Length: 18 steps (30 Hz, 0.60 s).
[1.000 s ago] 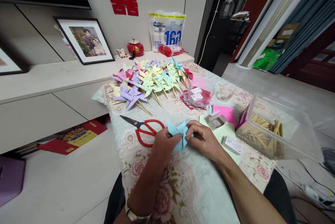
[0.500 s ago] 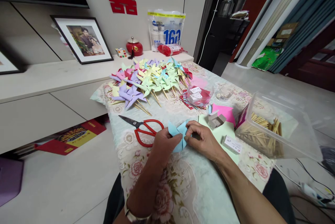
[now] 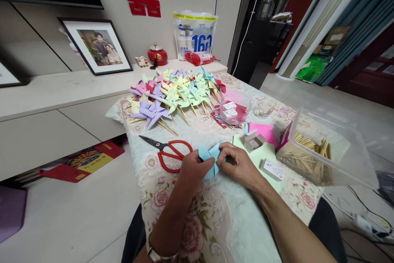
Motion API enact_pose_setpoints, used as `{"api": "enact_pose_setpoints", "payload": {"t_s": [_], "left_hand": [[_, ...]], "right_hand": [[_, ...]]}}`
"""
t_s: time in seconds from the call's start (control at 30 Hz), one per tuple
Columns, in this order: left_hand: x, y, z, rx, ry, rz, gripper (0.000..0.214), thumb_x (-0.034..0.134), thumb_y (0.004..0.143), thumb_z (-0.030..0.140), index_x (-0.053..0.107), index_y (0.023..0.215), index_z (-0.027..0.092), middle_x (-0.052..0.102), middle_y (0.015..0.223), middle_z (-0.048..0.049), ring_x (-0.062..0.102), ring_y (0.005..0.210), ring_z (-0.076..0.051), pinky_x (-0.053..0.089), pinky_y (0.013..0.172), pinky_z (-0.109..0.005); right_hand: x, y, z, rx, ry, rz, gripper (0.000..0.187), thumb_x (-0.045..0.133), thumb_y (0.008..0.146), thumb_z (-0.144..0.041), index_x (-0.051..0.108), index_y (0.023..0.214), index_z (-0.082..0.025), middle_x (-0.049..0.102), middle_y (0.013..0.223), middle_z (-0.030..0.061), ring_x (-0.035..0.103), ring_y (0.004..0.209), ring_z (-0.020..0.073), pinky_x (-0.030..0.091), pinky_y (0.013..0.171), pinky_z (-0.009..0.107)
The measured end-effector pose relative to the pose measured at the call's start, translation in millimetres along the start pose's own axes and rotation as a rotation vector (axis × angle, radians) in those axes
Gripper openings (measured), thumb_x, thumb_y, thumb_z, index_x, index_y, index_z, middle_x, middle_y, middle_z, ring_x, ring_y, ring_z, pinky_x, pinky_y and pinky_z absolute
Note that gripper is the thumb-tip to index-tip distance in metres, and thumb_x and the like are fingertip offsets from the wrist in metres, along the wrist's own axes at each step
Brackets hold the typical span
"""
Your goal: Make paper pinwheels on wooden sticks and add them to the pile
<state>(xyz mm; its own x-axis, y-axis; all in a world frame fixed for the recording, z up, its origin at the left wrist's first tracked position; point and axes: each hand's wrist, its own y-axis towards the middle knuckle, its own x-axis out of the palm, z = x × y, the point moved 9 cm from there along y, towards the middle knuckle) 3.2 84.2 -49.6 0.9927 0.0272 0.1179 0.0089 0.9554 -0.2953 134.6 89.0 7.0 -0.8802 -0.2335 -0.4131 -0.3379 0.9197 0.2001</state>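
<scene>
A light blue paper pinwheel (image 3: 211,170), its corners folded in toward the middle, is held low over the near part of the table. My left hand (image 3: 193,168) is closed on its left side, thumb pressed near the centre. Thumb and forefinger of my right hand (image 3: 232,160) pinch at the pinwheel's middle from the right; whether a pin is between them is too small to tell. Red-handled scissors (image 3: 172,152) lie just left of my left hand, blades pointing away left. Right of my right hand are an open small box (image 3: 254,141) and a closed white box (image 3: 272,170).
Finished pinwheels (image 3: 172,97) on sticks lie piled at the table's far side. A round clear container (image 3: 234,111) holds small boxes. On the right, a clear plastic bin (image 3: 332,152) with wooden sticks stands by the edge. Green paper (image 3: 261,154) and pink paper (image 3: 264,132) lie near it.
Both hands keep their hold on the blue pinwheel, with only very slight finger movement. Everything else on the table stays where it was.
</scene>
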Motion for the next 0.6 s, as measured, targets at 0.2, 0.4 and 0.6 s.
{"api": "enact_pose_setpoints", "payload": {"t_s": [0.2,0.4,0.6], "left_hand": [[0.2,2.3,-3.1,0.014,0.021,-0.011,0.02,0.072,0.059,0.032,0.067,0.067,0.014,0.057,0.054,0.0031,0.047,0.052,-0.011,0.036,0.05,-0.023],[1.2,3.5,-2.1,0.025,0.081,-0.024,0.02,0.071,0.059,0.033,0.064,0.064,0.015,0.054,0.054,0.004,0.044,0.052,-0.011,0.035,0.049,-0.023],[2.1,-3.9,6.5,0.026,0.026,0.003,0.018,0.072,0.061,0.03,0.066,0.066,0.014,0.053,0.053,0.0051,0.044,0.051,-0.01,0.033,0.05,-0.022]], "right_hand": [[0.4,-0.3,0.7,0.0,0.005,-0.007,0.01,0.06,0.077,-0.014,0.06,0.068,-0.019,0.06,0.087,0.0033,0.056,0.081,0.0181,0.042,0.073,0.03],[1.0,0.0,3.6,-0.001,0.002,-0.01,0.011,0.06,0.077,-0.014,0.06,0.067,-0.019,0.06,0.084,0.0026,0.055,0.079,0.0175,0.041,0.071,0.029],[0.5,-0.4,0.8,0.02,-0.005,-0.013,0.011,0.061,0.078,-0.014,0.062,0.068,-0.019,0.06,0.085,0.0022,0.054,0.078,0.0166,0.04,0.069,0.028]]}}
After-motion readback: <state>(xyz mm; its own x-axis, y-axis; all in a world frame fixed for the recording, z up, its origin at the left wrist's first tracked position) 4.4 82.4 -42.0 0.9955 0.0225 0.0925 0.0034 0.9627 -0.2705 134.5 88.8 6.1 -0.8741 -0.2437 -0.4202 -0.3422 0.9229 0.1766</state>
